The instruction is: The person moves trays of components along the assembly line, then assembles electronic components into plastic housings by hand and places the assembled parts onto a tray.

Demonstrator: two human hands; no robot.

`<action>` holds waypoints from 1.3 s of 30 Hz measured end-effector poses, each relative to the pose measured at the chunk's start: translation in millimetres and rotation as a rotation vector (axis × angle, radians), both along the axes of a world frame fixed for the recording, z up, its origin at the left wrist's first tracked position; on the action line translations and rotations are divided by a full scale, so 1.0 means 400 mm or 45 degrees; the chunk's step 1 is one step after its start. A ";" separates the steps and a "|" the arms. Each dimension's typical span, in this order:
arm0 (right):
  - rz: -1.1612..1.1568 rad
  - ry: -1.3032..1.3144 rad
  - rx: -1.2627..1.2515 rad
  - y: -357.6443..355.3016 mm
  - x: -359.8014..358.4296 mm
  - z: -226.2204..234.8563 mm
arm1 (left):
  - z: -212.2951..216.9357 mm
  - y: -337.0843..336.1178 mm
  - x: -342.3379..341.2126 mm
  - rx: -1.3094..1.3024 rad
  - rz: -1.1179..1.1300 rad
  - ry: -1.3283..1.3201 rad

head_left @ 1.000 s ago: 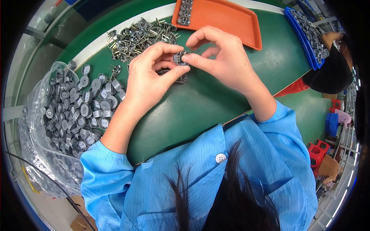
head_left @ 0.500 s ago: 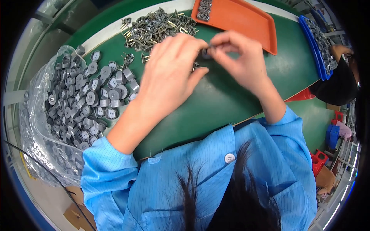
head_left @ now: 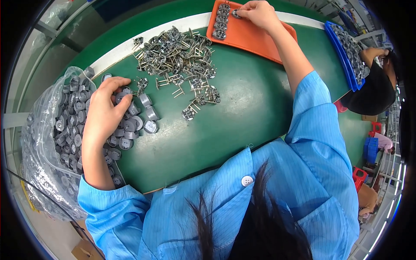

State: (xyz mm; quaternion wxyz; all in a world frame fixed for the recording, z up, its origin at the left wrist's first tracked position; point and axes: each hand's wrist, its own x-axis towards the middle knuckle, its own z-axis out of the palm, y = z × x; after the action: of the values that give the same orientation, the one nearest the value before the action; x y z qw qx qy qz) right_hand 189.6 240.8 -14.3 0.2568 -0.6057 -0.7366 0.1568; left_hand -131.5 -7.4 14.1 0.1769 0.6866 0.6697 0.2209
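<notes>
A small grey assembled part [head_left: 236,13] is pinched in the fingertips of the right hand [head_left: 259,14] at the far end of the orange tray [head_left: 260,37], beside a row of finished pieces [head_left: 220,21]. It is best set down square with that row. The left hand [head_left: 104,112] is spread, fingers curled, over loose grey round caps [head_left: 134,123] spilling from a clear bag [head_left: 43,143]; whether one is gripped cannot be told.

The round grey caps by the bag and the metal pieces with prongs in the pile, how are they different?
The round grey caps are smooth, flat discs; the pronged metal pieces are spiky, with thin pins sticking out. The caps spill from a clear plastic bag under the left hand; the pronged pieces lie tangled farther up. Both rest on the green table.
</notes>
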 end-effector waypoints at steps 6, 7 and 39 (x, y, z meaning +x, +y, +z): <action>0.003 0.076 0.054 0.051 0.002 -0.035 | -0.027 0.009 0.023 0.102 0.030 0.160; 0.004 0.079 0.048 0.049 0.000 -0.038 | -0.031 0.012 0.024 0.139 0.052 0.178; 0.624 0.108 0.247 -0.425 0.066 -0.052 | -0.036 -0.022 0.100 0.311 0.098 -0.824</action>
State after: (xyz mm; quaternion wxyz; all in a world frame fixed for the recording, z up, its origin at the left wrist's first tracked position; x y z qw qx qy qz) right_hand 216.1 70.7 -35.1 0.2988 -0.3746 -0.8615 0.1681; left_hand -91.3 -16.1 -0.2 0.2881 0.5714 0.5729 0.5120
